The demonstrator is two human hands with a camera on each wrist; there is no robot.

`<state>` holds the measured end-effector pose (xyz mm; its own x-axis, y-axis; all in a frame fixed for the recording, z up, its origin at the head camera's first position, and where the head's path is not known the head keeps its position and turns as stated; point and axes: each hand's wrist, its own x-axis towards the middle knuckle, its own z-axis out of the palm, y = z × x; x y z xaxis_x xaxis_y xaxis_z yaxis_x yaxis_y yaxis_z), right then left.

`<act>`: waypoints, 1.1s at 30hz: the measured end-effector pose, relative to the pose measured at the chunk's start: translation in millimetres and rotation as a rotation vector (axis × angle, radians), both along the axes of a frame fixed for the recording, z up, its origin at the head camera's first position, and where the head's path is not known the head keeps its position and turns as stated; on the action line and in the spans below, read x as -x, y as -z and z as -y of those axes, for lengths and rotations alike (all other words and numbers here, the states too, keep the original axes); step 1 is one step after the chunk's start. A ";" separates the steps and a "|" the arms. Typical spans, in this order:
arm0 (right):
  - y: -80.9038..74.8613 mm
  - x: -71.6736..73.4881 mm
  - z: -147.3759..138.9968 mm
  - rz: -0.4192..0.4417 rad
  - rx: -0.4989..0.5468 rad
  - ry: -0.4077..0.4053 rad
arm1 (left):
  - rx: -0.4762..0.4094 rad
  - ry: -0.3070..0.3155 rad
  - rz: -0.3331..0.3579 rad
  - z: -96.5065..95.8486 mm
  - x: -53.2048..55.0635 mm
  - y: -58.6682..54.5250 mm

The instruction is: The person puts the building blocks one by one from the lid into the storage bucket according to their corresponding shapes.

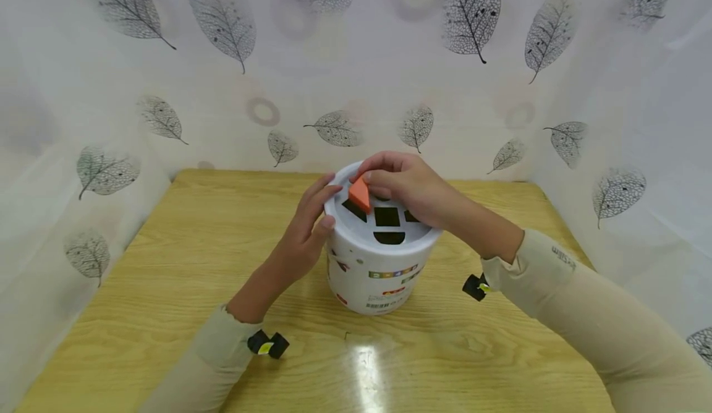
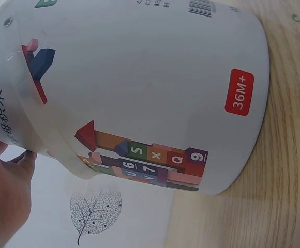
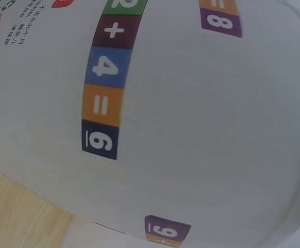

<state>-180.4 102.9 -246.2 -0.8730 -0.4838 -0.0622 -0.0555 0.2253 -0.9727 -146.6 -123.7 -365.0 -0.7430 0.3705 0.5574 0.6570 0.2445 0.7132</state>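
A white shape-sorter bucket with printed blocks and sums on its side stands upright on the table. Its lid has several dark cut-out holes. My right hand pinches an orange-red block, angular with a pointed top, above the slanted hole at the lid's left; whether the block's lower end is inside that hole I cannot tell. The left hand rests against the left rim of the bucket, fingers over the edge. In the left wrist view, part of that hand shows beside the bucket's rim.
The wooden table spreads around the bucket. Behind it and at both sides hangs a white leaf-printed cloth. Small black devices are worn at both wrists.
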 end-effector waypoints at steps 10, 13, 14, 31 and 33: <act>2.1 -0.6 0.0 -0.004 -0.033 -0.015 | 0.002 0.006 0.005 -0.4 0.0 -1.4; 2.6 -0.1 -1.1 -0.052 -0.102 -0.018 | -0.004 0.010 0.000 -0.4 0.7 -0.8; 2.6 -0.1 -1.7 -0.063 -0.119 -0.021 | -0.005 0.011 0.000 -0.4 0.8 -0.7; 0.2 -0.3 -10.0 -0.194 -0.166 0.002 | -0.002 -0.006 -0.004 -1.3 0.1 -1.6; -1.0 -1.0 -12.9 -0.194 -0.152 0.008 | -0.005 -0.013 -0.014 -0.9 0.1 -1.5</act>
<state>-179.3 115.9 -245.2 -0.8793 -0.4749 0.0353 -0.2356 0.3693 -0.8990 -146.7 -122.8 -363.5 -0.7397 0.3580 0.5698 0.6638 0.2494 0.7051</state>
